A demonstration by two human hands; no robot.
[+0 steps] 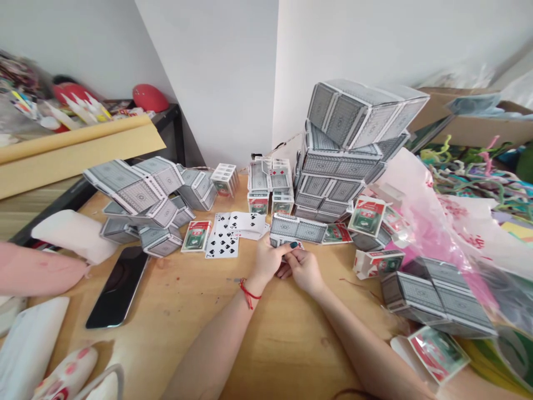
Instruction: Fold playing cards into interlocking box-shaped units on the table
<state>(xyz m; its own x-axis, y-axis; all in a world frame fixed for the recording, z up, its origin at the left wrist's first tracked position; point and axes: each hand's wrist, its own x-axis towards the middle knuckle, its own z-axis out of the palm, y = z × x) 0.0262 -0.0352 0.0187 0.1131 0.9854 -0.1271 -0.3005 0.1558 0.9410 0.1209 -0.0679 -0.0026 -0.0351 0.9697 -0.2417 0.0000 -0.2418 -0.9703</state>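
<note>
- Eight o'clock from hands: phone (117, 288) flat, likely set aside for elbow room.
- Ten: angled stack of card-built boxes (144, 191).
- Ten, closer: loose cards (222, 245) overlapping, face up, probably for easy reach.
- Left hand (268, 258) grips card block (298, 228) at centre, thumb pressing, seemingly to steady it.
- Right hand (307, 270) curled at block's near edge; grip unclear.
- One: tall stack (337, 161), perhaps piled upward to save space.
</note>
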